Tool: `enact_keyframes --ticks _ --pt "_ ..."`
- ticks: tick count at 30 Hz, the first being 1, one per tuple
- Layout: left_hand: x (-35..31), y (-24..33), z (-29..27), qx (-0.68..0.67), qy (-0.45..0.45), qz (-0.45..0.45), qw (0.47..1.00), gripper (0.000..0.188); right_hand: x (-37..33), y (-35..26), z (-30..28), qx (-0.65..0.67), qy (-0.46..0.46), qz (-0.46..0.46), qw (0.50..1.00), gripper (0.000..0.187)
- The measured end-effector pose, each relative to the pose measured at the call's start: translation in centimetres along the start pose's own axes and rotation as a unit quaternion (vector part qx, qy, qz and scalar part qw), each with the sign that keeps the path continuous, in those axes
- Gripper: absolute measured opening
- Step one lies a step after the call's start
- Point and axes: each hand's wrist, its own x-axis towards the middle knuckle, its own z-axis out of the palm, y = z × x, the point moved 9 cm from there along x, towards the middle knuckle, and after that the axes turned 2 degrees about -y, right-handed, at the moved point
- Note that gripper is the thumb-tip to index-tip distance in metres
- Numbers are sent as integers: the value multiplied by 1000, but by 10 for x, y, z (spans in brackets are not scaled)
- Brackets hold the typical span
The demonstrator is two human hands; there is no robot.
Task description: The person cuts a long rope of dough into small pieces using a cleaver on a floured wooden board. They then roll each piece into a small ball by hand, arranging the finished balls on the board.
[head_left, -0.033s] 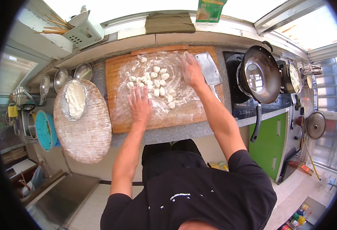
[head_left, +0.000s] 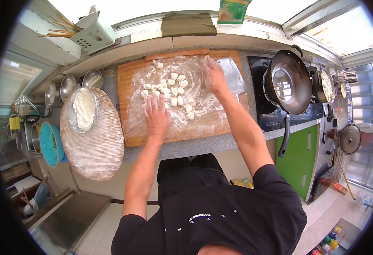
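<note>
A floured wooden cutting board lies on the grey counter, with several small white dough pieces clustered on its middle. My left hand lies palm down on the board's near part, fingers spread, just below the dough pieces. My right hand rests flat on the board's far right part, fingers apart. It is beside a steel cleaver lying on the board's right edge. Neither hand grips anything that I can see.
A round woven tray at the left carries a bowl of flour. Right of the board, a wok sits on the black stove, its handle pointing toward me. Pot lids, a turquoise dish and a chopstick holder stand at the left.
</note>
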Motion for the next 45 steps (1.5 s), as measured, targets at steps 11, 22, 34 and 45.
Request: enact_keyframes --ticks 11,22,34,45 --pt "-27 106 9 -119 74 265 954 36 -54 -14 -10 108 6 -6 994 37" --pt "-17 42 -8 -114 110 167 973 28 -10 -6 4 55 -12 -68 996 31" --pt "-24 73 -8 -188 125 152 962 43 -121 -33 -16 101 -78 13 992 17" --pt "-1 75 7 -151 -101 94 979 28 -136 -70 24 51 -143 -45 987 18"
